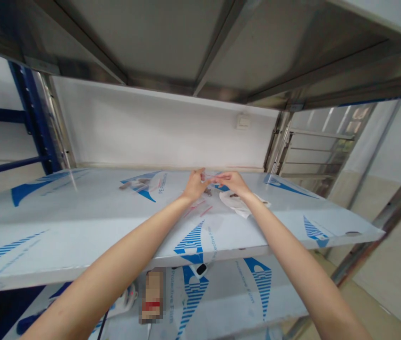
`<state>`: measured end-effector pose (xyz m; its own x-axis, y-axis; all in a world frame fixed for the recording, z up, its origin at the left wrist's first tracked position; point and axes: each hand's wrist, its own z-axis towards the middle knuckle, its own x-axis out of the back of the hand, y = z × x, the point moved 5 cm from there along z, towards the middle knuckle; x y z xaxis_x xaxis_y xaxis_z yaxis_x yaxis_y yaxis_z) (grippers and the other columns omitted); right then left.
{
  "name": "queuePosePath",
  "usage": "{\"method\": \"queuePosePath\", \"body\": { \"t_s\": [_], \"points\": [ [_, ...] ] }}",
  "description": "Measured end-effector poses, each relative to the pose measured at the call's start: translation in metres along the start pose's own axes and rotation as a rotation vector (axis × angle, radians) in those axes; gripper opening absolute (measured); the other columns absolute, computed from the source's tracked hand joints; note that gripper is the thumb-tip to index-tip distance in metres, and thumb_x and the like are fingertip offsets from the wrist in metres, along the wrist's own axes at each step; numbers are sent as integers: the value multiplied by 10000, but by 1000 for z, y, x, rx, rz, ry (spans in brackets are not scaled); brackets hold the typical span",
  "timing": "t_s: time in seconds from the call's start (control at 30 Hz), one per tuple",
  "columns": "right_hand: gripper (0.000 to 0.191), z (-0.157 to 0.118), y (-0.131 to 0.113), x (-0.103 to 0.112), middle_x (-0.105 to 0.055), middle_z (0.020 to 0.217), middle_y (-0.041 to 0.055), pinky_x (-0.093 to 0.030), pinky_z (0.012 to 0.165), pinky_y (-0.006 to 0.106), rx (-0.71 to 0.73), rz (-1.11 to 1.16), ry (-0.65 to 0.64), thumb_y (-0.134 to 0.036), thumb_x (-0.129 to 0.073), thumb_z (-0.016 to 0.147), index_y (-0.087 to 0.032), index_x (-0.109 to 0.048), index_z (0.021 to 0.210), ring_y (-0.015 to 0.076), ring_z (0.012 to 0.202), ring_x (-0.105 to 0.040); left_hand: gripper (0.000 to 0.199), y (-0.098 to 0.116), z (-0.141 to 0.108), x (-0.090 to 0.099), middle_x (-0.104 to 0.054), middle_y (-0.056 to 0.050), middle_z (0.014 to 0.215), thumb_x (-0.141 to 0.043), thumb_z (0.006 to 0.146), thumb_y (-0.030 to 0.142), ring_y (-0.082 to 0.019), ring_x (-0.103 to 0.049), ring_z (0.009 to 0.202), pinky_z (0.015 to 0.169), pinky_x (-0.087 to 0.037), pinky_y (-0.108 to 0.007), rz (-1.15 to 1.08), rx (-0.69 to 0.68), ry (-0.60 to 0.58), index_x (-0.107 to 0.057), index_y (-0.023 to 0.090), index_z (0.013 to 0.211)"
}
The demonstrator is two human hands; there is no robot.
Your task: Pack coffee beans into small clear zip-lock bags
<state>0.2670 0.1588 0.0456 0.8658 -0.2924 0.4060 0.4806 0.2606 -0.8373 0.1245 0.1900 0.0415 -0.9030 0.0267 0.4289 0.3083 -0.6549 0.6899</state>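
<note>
My left hand (195, 186) and my right hand (234, 182) meet over the back middle of the film-covered shelf (115, 236). Both have their fingers closed in a pinch on a small clear plastic bag (209, 177), most of it hidden or see-through. Small brown pieces (208, 191) show just below my fingers. Nearer to me lie clear bags with red strips (206, 211). Under my right wrist is a crumpled white sheet (237, 204) with some brown bits on it. Further left, clear bags with brown contents (140, 185) rest on the shelf.
A metal shelf (165, 47) hangs overhead, and a white wall (165, 127) with a switch (243, 122) stands behind. On the lower shelf (228, 293) are a blurred-out box-like object (152, 295) and a small white device with a dark screen (201, 269). Metal posts (278, 144) flank the sides.
</note>
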Motion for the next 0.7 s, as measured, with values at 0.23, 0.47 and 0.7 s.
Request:
{"method": "queuePosePath", "body": {
  "t_s": [0.23,0.47,0.7],
  "points": [
    [83,-7,-8,3,-690,646,38,-484,636,261,58,100,58,-206,-700,629,-154,-670,687,134,584,-614,268,3,0,7,-635,-58,773,-690,686,198,-166,-604,754,769,-458,-291,-33,41,86,-632,113,933],
    [103,-8,-10,10,-648,585,9,-456,559,248,71,216,135,-228,-709,586,-167,-628,606,119,525,-564,93,11,-1,13,-637,-14,634,-676,688,196,-121,-575,614,637,-439,-227,-155,9,91,-642,132,745],
    [119,-10,-11,16,-660,611,24,-457,578,263,91,194,133,-263,-696,594,-167,-628,613,136,562,-580,191,18,-3,23,-608,3,533,-563,756,159,-107,-540,537,582,-404,-211,-233,3,137,-624,134,577]
  ]
}}
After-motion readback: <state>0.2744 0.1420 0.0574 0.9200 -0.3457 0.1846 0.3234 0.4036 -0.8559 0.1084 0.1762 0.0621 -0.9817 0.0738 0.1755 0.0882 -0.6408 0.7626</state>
